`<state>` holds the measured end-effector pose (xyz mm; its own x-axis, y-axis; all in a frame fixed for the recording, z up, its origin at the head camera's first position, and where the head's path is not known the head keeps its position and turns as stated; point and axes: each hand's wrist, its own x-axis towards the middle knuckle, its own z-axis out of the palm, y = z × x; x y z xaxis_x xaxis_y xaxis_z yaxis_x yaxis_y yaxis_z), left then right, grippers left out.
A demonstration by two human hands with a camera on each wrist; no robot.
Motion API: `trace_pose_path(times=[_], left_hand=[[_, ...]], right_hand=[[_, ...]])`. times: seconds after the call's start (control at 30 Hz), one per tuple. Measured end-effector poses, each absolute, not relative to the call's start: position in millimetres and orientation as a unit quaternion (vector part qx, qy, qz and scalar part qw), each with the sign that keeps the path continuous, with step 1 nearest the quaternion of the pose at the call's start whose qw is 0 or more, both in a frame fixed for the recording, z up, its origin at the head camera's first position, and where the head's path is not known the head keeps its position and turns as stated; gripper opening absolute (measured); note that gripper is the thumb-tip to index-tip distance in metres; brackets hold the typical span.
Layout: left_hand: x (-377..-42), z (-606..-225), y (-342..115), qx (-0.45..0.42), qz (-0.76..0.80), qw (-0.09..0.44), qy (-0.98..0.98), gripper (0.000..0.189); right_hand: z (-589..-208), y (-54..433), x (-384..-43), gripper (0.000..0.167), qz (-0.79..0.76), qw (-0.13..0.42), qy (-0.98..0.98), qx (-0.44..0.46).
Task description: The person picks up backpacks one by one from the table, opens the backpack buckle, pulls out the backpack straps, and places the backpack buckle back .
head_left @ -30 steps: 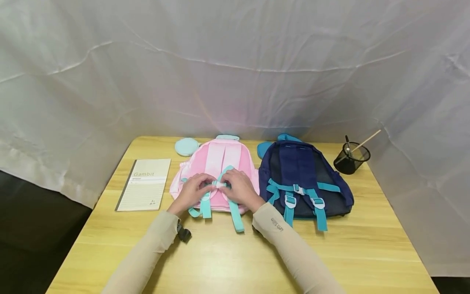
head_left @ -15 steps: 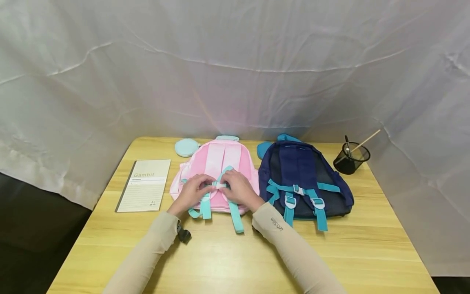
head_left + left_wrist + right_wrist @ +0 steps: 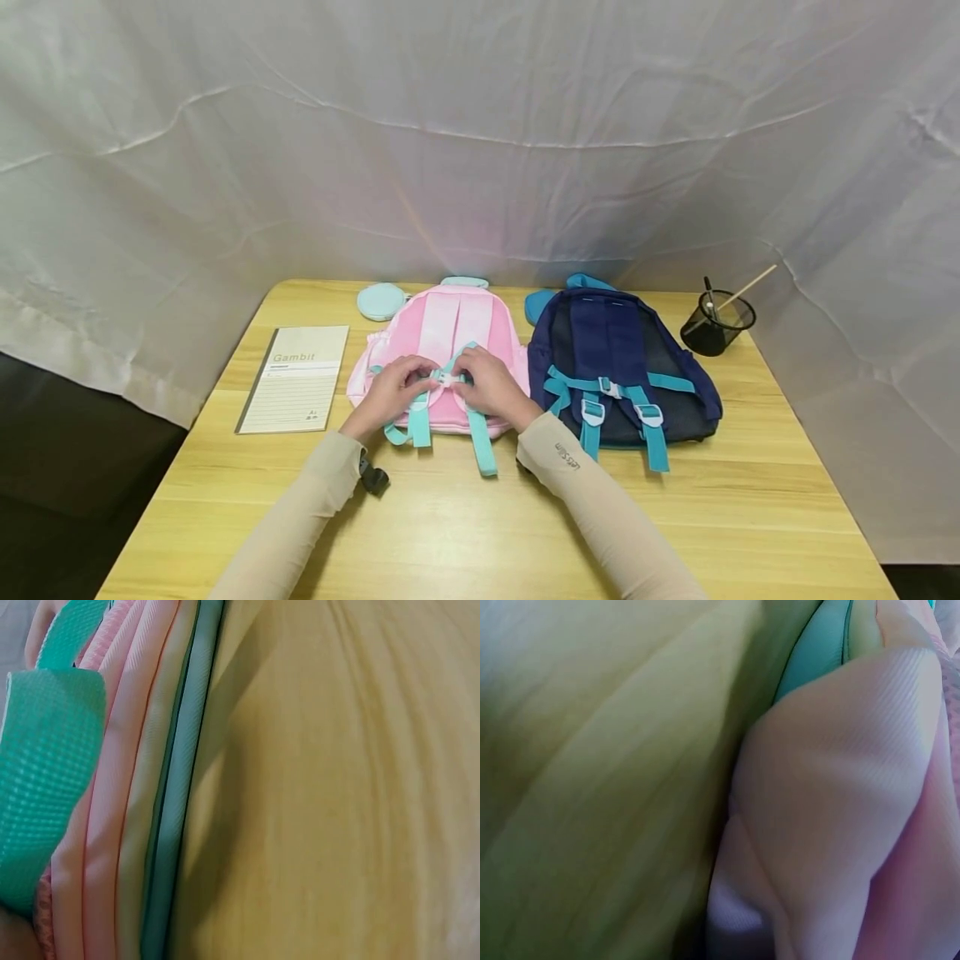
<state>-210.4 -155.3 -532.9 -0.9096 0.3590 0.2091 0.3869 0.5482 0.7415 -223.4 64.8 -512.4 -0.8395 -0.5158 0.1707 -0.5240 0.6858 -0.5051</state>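
Note:
A pink backpack [image 3: 405,325] lies with its straps facing up in the head view. Across its lower part runs a turquoise strap with a white buckle [image 3: 446,379]. My left hand [image 3: 393,387] pinches the buckle's left end between thumb and fingers. From the other side, my right hand [image 3: 491,385] grips the right end, with a turquoise strap end sticking up beside its fingers. Loose turquoise webbing [image 3: 482,442] hangs over the bag's lower edge. In the left wrist view a turquoise strap [image 3: 49,765] stands in front of the bag's layered edge; the fingers are mostly hidden in both wrist views.
Right of the pink bag lies a navy backpack [image 3: 609,333] with its buckle joined. A notebook [image 3: 294,379] is on the left of the wooden table [image 3: 442,533]. At the right back stands a black mesh pen cup [image 3: 712,329]. Grey cloth [image 3: 480,167] hangs behind.
Both hands stay at the buckle. The buckle has tilted slightly and its white part shows a little more between the fingers. The backpacks have not moved.

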Motion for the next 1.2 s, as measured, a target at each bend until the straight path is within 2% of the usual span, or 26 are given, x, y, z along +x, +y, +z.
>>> trace_pose_path(times=[1.2], left_hand=[[-207.3,-532.4,-160.0,-0.177,-0.486,-0.019,-0.856,0.023]], right_hand=[[-512.0,69.8,-225.7,0.008,0.299,0.006,-0.918,0.262]])
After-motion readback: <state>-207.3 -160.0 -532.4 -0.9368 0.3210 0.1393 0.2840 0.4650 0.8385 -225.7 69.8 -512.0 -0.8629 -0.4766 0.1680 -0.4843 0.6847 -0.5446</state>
